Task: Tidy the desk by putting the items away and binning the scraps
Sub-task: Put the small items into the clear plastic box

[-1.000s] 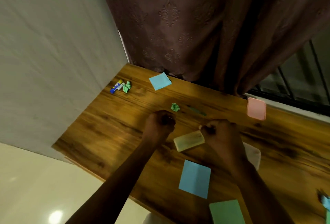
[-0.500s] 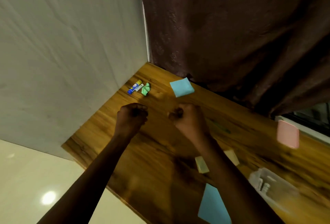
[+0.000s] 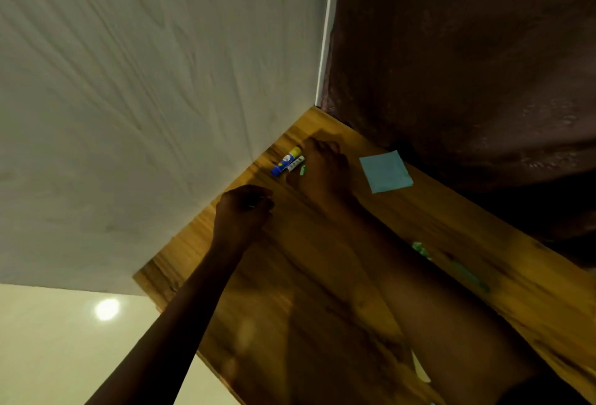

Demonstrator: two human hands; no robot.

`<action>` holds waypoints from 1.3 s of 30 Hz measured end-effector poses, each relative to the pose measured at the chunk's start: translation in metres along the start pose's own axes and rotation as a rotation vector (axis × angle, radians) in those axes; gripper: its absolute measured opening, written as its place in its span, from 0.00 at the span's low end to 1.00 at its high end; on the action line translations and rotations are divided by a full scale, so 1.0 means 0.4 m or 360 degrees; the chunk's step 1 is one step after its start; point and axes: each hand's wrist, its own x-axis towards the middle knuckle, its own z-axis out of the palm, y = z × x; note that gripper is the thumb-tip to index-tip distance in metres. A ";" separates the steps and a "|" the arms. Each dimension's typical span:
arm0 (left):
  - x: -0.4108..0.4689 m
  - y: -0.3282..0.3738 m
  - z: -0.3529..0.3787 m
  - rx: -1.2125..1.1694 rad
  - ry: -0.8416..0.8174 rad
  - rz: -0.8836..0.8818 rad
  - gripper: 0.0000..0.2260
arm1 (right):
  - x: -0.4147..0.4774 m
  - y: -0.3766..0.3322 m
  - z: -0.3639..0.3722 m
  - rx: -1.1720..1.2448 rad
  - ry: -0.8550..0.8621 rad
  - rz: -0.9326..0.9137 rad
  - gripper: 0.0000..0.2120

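No readable txt anywhere. The blue/yellow glue stick [image 3: 285, 160] near the surface's far-left corner, by the wall, has a printed label w/ small marks, and so does the white tube [image 3: 295, 164] beside it, but both are too blurred and small to make out.

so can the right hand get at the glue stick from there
Probably yes. The right hand is already down beside the glue stick in the desk corner, with nothing between them; the wall only closes off the far side.
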 end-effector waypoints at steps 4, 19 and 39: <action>0.011 -0.035 -0.007 0.0003 -0.0007 -0.0008 0.07 | 0.037 -0.001 0.047 -0.0162 -0.0095 0.0017 0.40; -0.030 0.021 0.033 -0.0091 -0.0110 -0.0005 0.08 | -0.073 0.000 -0.066 0.0257 0.0249 -0.0032 0.26; -0.577 0.161 0.454 0.0044 -0.1090 0.0336 0.07 | -0.908 0.392 -0.398 0.1237 0.0511 0.0723 0.29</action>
